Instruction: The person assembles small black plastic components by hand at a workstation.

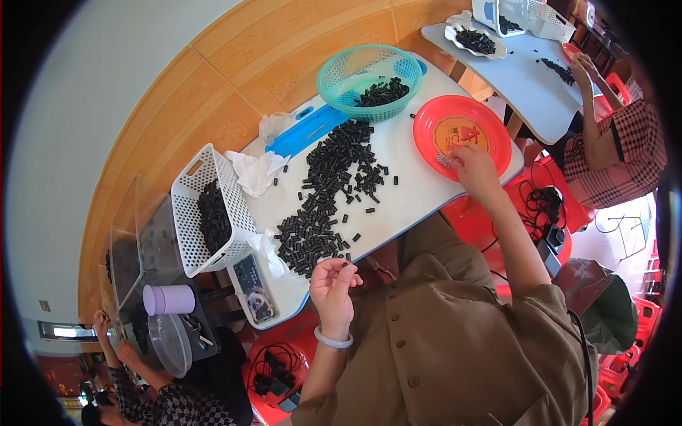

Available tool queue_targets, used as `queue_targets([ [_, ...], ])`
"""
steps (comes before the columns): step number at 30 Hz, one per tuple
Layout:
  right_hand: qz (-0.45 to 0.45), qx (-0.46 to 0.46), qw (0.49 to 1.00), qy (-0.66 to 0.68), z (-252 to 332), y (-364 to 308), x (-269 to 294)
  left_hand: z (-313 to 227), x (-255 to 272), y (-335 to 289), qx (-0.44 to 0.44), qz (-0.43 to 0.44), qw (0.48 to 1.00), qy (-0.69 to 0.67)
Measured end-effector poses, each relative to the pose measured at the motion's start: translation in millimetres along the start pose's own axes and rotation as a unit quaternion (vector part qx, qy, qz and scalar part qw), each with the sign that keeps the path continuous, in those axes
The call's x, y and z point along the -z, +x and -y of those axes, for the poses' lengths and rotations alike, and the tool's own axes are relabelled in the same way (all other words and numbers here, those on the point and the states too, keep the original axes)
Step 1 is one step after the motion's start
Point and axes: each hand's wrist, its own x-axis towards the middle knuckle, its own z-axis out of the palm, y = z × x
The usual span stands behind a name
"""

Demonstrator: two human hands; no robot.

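My left hand [334, 295], a bracelet on its wrist, is at the table's near edge. Thumb and fingertips pinch a small black piece [346, 264], apparently of the same kind as those heaped close by. Short black tube-like pieces [312, 234] spread in a long pile down the table. To the right, my right hand [477, 170] reaches over a round red plate [502, 135] with a printed middle. Its fingertips are drawn together at small silvery bits [444, 160] on the plate; whether a bit is between them is too small to make out.
A teal basket [334, 82] and a white basket [186, 238] hold more black pieces. Crumpled tissues [257, 172] and a phone-like panel [253, 291] lie on the white table [405, 202]. Other people work at a right-hand table [522, 85] and at lower left, beside a lilac cup [169, 299].
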Motion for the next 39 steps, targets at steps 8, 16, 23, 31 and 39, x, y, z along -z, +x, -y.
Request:
queue_targets([
  [8,0.102,-0.007,0.993,-0.055,-31.6,7.6,-19.1,-37.2,-28.8,-5.8,-0.053,0.067,0.995,-0.055],
  [16,0.103,-0.032,0.992,-0.072,-17.1,9.2,-19.3,-70.1,-31.1,-18.5,-0.13,0.144,0.98,-0.042],
  [23,0.106,-0.037,0.989,-0.093,-19.8,5.7,-14.0,-79.3,-23.2,-25.3,-0.093,0.23,0.962,-0.116],
  [31,0.036,-0.045,0.998,0.009,-23.8,6.3,-12.1,-84.3,-31.5,-30.1,-0.091,0.174,0.974,-0.113],
  [39,0.002,-0.05,0.992,0.12,-41.6,3.8,-24.2,-71.6,-30.4,-20.5,-0.061,0.197,0.973,-0.104],
])
